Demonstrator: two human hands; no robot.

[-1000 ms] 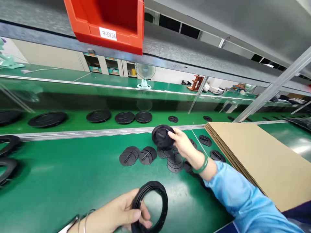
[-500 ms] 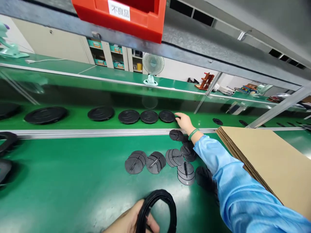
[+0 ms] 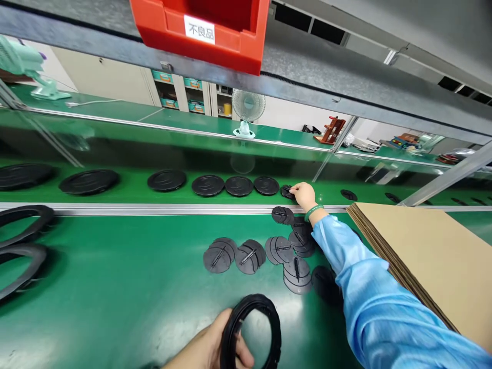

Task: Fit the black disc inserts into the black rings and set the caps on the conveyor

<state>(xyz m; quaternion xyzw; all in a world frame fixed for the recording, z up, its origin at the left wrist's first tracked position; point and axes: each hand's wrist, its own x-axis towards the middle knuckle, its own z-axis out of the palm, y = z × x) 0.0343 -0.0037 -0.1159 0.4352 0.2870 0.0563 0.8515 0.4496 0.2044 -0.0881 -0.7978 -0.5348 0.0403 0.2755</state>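
My left hand (image 3: 210,349) is closed around the rim of a black ring (image 3: 251,330) at the bottom of the view, just above the green table. My right hand (image 3: 303,195), in a blue sleeve with a green bracelet, reaches far over the metal rail to the conveyor belt. Its fingers close on a small black disc (image 3: 286,191) lying there. A row of black round lids (image 3: 238,185) lies on the belt to the left of that hand. Several black slotted discs (image 3: 277,249) lie in small overlapping stacks on the table under my right forearm.
A stack of cardboard sheets (image 3: 423,256) lies at the right. Black rings (image 3: 23,236) lie at the left table edge. A red bin (image 3: 207,31) sits on the overhead shelf. A small fan (image 3: 248,110) stands on the far bench. A metal rail (image 3: 134,208) divides table and belt.
One second ago my right hand held a black lid above the disc stacks. It then reached over the rail, the lid now lies on the belt, and the hand has moved right onto a small disc.
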